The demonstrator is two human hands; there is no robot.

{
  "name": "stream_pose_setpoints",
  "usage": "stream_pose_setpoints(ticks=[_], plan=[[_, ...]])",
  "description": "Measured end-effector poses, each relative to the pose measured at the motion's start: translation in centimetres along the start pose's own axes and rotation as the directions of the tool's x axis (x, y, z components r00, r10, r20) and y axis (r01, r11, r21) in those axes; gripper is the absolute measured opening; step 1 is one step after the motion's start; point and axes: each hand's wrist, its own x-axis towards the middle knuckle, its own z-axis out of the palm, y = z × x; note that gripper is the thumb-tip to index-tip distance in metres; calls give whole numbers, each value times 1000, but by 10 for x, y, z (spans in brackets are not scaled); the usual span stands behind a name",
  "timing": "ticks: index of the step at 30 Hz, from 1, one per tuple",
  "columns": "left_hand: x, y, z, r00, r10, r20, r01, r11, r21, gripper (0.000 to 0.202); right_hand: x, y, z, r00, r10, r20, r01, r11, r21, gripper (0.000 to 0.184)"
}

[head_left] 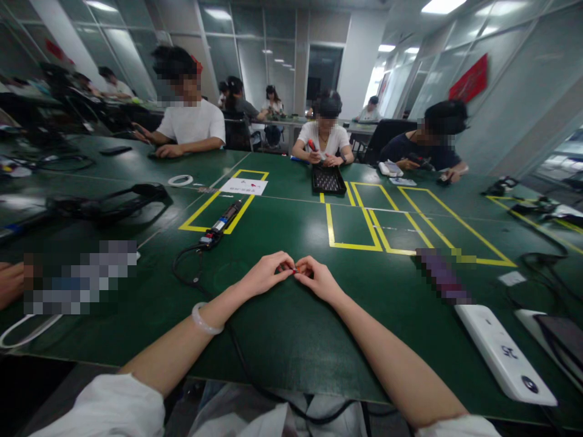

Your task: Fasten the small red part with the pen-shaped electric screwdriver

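My left hand [272,273] and my right hand [317,278] meet just above the green table, fingertips touching or nearly so. Both are closed in a pinch. Between the fingertips shows a tiny dark and reddish spot [295,270], too small to name, and the fingers cover most of it. A pale bangle [204,320] rings my left wrist. Left of my hands, a dark cylindrical device [221,224] with a cable lies partly inside a yellow tape outline.
The green table [282,328] bears yellow tape rectangles [355,246]. A black cable passes below my left forearm. At right lie a white power bank [505,352] and a blurred-out phone [444,276]. Across sits a co-worker behind a black tray [328,181]; a paper sheet [245,186] lies left of it.
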Motion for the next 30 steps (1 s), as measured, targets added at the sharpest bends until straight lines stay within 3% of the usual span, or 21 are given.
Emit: stream_pose_setpoints(ticks=[7,12,16,25,28,30], plan=[[0,3,0,1000,-26,-8,25,999,-48,16,-1,-4,-1,1000,10,-11,-10,1000,-19,15],[-2,7,0,995,102,-20,-99,990,104,19,0,-1,-2,998,56,-5,-56,998,21,23],[-3,4,1,993,119,-16,-115,980,160,18,1,3,0,998,56,16,-57,994,89,25],[0,0,-6,999,15,-38,-11,996,94,24,1,4,0,1000,23,-9,-21,988,153,21],[1,-19,-23,988,-36,-148,72,966,248,30,1,3,-1,999,40,-21,-37,993,113,20],[-1,-39,-39,958,-84,-273,197,886,420,36,1,3,-1,999,44,-24,-41,995,96,20]])
